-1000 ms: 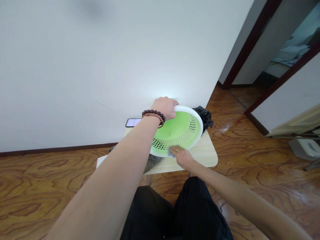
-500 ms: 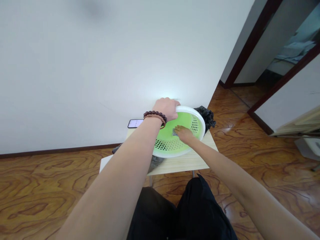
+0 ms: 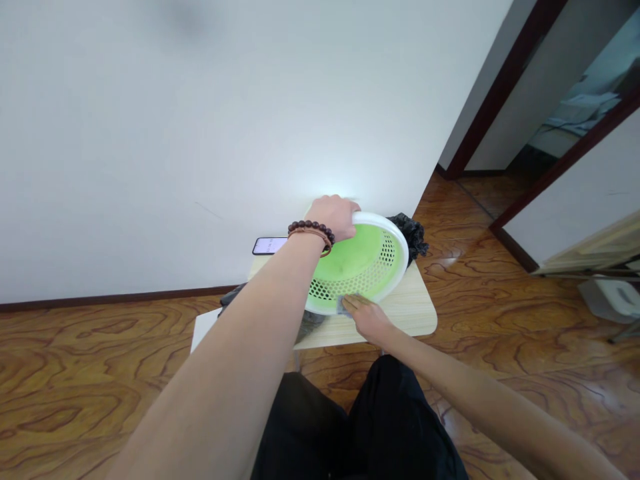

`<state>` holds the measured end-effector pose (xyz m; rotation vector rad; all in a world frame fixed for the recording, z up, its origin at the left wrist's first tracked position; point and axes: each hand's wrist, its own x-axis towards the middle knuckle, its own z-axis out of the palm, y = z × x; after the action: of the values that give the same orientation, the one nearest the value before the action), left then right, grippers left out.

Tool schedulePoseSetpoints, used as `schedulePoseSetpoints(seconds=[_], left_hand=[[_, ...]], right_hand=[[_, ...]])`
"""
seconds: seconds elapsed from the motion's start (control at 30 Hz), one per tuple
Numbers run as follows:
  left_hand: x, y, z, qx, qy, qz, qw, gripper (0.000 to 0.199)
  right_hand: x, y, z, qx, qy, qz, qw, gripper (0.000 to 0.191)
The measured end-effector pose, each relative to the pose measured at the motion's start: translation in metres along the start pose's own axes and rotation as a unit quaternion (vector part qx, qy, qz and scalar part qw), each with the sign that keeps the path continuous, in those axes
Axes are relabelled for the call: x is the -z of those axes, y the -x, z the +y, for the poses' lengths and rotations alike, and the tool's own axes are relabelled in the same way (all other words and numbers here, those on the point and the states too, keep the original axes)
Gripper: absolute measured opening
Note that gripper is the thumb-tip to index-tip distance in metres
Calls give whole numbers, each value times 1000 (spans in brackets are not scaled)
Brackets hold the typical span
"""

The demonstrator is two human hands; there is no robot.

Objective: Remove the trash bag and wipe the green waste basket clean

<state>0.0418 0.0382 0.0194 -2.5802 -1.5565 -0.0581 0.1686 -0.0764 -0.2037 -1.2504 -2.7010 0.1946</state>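
1 round basket (image 3: 350, 259) — light green inside, white at the rim, its side pierced with many small holes — sits tilted over the pale tabletop (image 3: 413, 310). 1 small greyish cloth (image 3: 343, 306), partly hidden, lies against its near rim.

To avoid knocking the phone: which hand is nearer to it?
Left. The left hand grips the basket at its far rim, right of the phone; the right hand, with the cloth, is farther off at the near rim.
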Motion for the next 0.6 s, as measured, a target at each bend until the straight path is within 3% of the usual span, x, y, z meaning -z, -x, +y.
schedulePoseSetpoints(seconds=[0.1,0.2,0.4,0.5,0.6], left_hand=[[0,0,0,4,-9,-6,1000,41],[-1,-1,-1,4,-13,-6,1000,41],[-1,0,-2,5,-11,-12,1000,45],[0,0,-2,-3,-19,-11,1000,44],[-1,0,-2,-5,-20,-13,1000,43]], right_hand=[[10,18,-7,21,-15,-19,999,48],[24,15,-4,11,-29,-35,999,47],[38,-51,36,-7,22,36,999,47],[28,-79,54,-17,45,0,999,43],[12,-85,62,-46,54,-36,997,40]])
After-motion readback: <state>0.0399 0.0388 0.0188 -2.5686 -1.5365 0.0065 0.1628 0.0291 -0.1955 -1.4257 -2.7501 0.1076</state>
